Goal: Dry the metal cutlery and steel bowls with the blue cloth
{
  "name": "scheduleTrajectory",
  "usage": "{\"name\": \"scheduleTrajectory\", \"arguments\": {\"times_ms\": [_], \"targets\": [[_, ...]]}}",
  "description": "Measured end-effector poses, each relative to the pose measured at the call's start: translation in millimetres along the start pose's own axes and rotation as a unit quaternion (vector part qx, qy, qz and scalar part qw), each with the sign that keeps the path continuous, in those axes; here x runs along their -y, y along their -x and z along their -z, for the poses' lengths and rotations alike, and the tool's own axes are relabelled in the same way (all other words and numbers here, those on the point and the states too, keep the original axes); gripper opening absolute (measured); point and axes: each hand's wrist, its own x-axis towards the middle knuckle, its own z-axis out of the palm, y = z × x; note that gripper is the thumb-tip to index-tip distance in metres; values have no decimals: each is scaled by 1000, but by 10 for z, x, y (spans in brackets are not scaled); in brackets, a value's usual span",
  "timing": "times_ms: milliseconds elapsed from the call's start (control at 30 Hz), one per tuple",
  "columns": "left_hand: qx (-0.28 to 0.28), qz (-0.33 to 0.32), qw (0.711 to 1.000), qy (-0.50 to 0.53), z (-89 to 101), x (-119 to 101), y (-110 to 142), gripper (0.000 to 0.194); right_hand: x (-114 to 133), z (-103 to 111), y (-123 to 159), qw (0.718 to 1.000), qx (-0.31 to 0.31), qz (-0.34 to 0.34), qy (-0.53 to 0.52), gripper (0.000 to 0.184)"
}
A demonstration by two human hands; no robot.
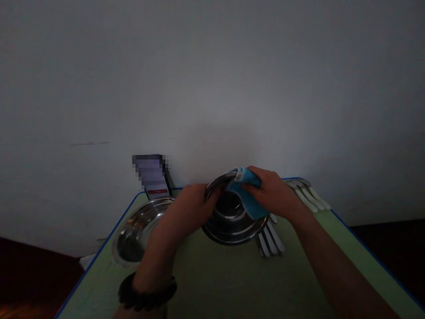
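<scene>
My left hand (192, 206) grips the left rim of a shiny stainless steel bowl (232, 232), with the thumb inside. The bowl is tilted over the green table. On its far rim, a blue cloth (254, 204) with a pale edge is folded over the metal, pinched by my right hand (274, 192). Part of the cloth hangs down inside the bowl. Several metal cutlery handles (271, 241) show from beneath the bowl's right side; their other ends are hidden.
Left of my left forearm stands a second steel bowl (124, 241), partly hidden. Behind it a phone (154, 177) leans on the wall. Several white-handled forks (310, 197) lie at the far right. The green table (212, 283) has a blue edge and meets the wall.
</scene>
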Motion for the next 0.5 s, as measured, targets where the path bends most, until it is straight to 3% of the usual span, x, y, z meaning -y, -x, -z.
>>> {"name": "scheduleTrajectory", "arguments": {"times_ms": [200,500], "targets": [[-15,-42,999,-7,-94,7,-23,36,94,-21,19,999,-2,33,-5,10],[-56,-39,998,-12,11,-16,-17,37,71,-60,-9,985,-148,-1,-84,20]]}}
